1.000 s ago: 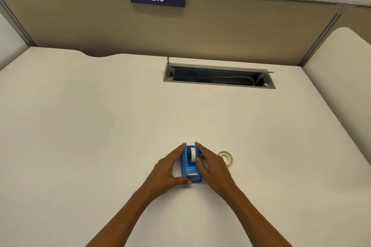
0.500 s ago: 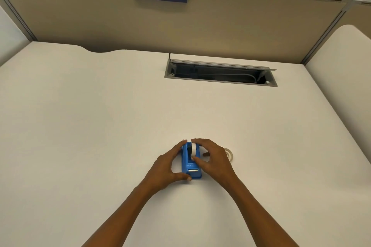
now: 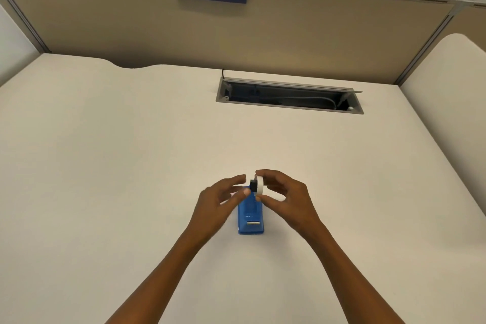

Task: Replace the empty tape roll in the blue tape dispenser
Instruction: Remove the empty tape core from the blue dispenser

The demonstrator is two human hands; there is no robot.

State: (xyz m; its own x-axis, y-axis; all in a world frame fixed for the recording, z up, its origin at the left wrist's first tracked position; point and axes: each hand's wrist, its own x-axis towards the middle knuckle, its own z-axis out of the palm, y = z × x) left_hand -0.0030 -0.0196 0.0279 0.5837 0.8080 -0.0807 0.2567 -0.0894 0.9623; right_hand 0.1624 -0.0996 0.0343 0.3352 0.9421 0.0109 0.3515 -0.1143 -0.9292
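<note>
Glossy plastic dispenser [image 3: 250,216] — matt desk [image 3: 131,166]

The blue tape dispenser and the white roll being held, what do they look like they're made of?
Blue tape dispenser: probably moulded plastic, uniform glossy blue, with a small metallic-looking strip near its front. White roll: likely a matte paper or plastic ring on a black hub; too small to say for sure.

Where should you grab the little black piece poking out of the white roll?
Pinch the black hub at its exposed end, coming from the left with the left hand. It sticks out leftward while the right hand holds the white roll on edge.
</note>
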